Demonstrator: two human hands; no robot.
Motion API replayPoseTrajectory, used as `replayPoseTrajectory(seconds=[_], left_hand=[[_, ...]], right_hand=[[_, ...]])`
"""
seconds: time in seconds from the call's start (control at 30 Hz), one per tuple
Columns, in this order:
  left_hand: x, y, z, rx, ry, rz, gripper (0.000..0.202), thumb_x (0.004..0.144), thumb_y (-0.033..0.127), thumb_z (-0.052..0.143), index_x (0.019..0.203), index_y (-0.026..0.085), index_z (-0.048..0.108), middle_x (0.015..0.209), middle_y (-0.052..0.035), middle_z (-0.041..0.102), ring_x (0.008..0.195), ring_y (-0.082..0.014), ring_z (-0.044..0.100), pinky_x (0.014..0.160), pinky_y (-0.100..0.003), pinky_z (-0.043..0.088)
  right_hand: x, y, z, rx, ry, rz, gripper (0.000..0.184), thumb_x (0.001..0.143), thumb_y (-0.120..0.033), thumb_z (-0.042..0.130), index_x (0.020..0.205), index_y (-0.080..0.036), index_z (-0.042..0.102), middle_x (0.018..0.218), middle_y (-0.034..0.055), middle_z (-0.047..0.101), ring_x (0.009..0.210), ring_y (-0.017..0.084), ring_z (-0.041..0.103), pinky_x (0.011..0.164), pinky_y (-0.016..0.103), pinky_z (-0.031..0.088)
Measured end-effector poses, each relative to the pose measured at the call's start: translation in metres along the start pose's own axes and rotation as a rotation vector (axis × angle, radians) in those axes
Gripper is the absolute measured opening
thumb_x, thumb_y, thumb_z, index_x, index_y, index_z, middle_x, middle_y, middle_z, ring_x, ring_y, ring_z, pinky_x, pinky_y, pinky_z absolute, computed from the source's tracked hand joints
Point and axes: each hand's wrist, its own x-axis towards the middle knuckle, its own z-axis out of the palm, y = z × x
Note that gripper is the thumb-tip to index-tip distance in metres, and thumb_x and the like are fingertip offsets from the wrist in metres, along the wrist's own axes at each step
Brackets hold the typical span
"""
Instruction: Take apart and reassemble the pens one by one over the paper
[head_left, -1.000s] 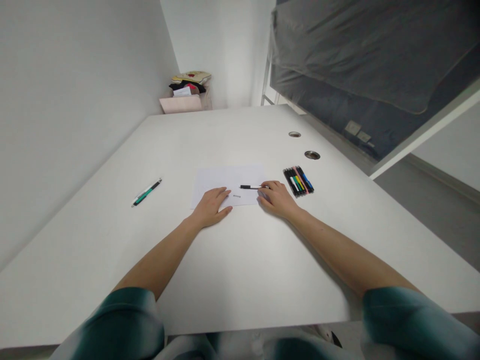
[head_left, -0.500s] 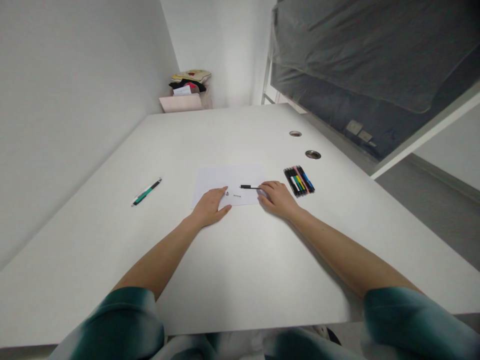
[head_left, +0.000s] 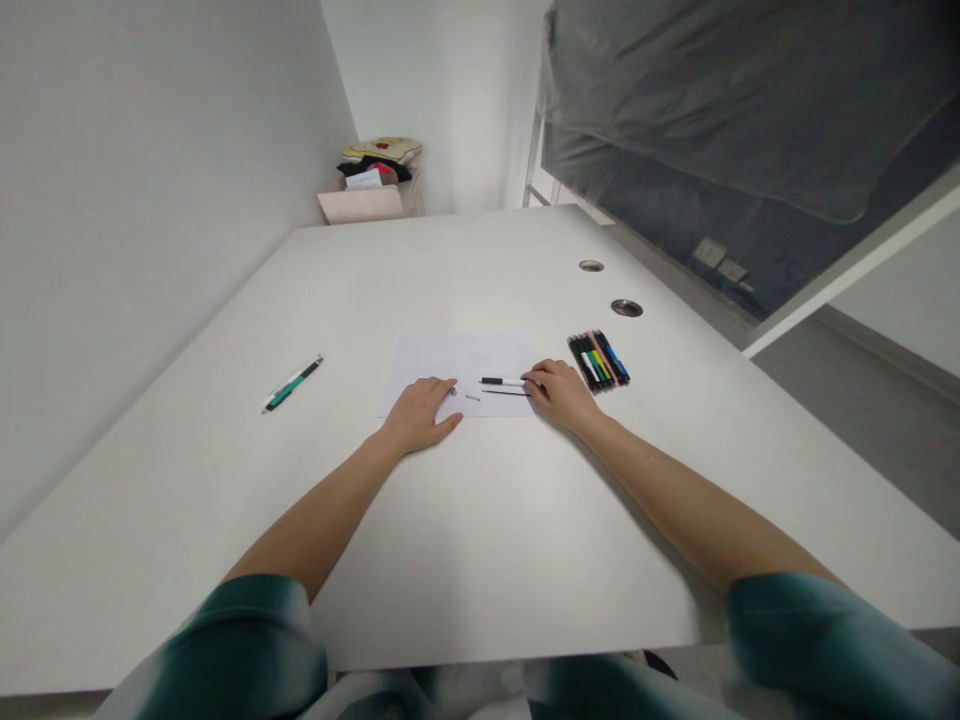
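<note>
A sheet of white paper [head_left: 465,350] lies on the table. My left hand [head_left: 420,415] rests at its left part, thumb apart from the fingers, nothing gripped. By those fingertips is a tiny dark piece [head_left: 453,392], too small to name surely. A small spring [head_left: 472,398] lies on the paper between my hands. My right hand [head_left: 559,390] is closed at the paper's right side, its fingertips on the end of a white pen barrel [head_left: 511,382] with a black grip that points left. Just below, a thin dark pen refill [head_left: 504,393] lies alongside, its right end near my fingers.
Two pens, one green and black [head_left: 294,387], lie on the left. To the right is a row of several pens [head_left: 598,361]. Two round cable holes [head_left: 626,308] are set in the table. A box with cloth items [head_left: 364,205] stands beyond the far edge.
The thin refill now shows apart from the barrel, just below it. My right hand has shifted slightly right, and the barrel lies a little lower. My left hand stays in place.
</note>
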Motion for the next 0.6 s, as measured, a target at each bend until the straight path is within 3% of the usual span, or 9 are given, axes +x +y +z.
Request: replayPoseTrajectory(seconds=[0.2,0.33,0.6], left_hand=[[0.0004,0.0014,0.0002,0.011,0.005,0.005,0.050,0.087,0.041,0.055,0.131,0.018,0.050,0.116,-0.0133,0.061,0.108,-0.0293,0.056,0.096,-0.046,0.046],[0.0009,0.0009,0.0014,0.019,0.000,0.007,0.050,0.087,0.041,0.054,0.131,0.016,0.050,0.117,-0.0135,0.061,0.108,-0.0293,0.056,0.097,-0.046,0.046],[0.0033,0.0008,-0.0014,-0.007,0.038,0.021,0.054,0.088,0.041,0.055,0.136,0.017,0.047,0.135,-0.0163,0.052,0.124,-0.0303,0.049,0.105,-0.049,0.042]], right_hand=[[-0.0026,-0.0022,-0.0015,0.045,0.075,-0.048,0.032,0.091,-0.032,0.048,0.107,-0.021,0.073,0.106,0.0134,0.064,0.097,0.029,0.052,0.084,0.045,0.042],[-0.0040,-0.0069,-0.0044,0.050,0.034,-0.141,0.027,0.090,-0.031,0.051,0.095,-0.022,0.076,0.104,0.0121,0.063,0.096,0.027,0.050,0.082,0.042,0.040],[-0.0008,-0.0069,0.0005,0.039,0.017,-0.145,0.023,0.090,-0.025,0.053,0.089,-0.020,0.076,0.100,0.0128,0.063,0.094,0.027,0.049,0.079,0.041,0.040]])
